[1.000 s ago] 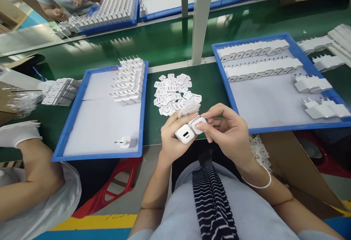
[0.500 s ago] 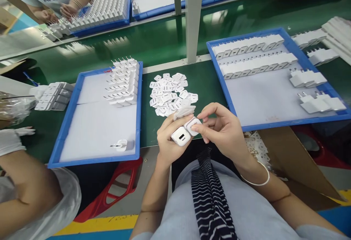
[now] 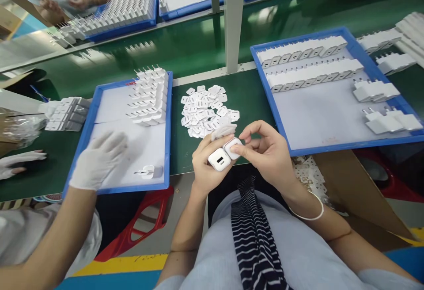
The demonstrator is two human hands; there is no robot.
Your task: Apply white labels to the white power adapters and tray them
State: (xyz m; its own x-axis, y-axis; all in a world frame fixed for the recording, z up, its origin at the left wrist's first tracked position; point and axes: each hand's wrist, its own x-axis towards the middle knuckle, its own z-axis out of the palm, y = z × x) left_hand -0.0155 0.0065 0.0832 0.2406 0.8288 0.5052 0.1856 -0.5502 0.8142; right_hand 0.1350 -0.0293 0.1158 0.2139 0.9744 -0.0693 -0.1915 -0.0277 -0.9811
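My left hand (image 3: 206,166) is closed around two white charger plugs side by side. The left charger (image 3: 215,162) faces me with a dark port opening in its end. A few thin white face plates (image 3: 223,131) are stacked at that hand's fingers. My right hand (image 3: 270,155) has its thumb on the face of the right charger (image 3: 232,148), with its index fingertip at the charger's far edge; its other fingers are curled. Beyond my hands lies a pile of loose white face plates (image 3: 200,115).
To the left is a blue tray (image 3: 168,148) holding rows of chargers and a single charger (image 3: 148,172). A co-worker's gloved hand (image 3: 99,159) reaches over it. A second blue tray (image 3: 285,137) on the right holds more chargers. A metal post (image 3: 233,29) stands ahead.
The co-worker's gloved hand has come in over the left tray. My right thumb has shifted slightly on the right charger's face, and both hands stay close together.
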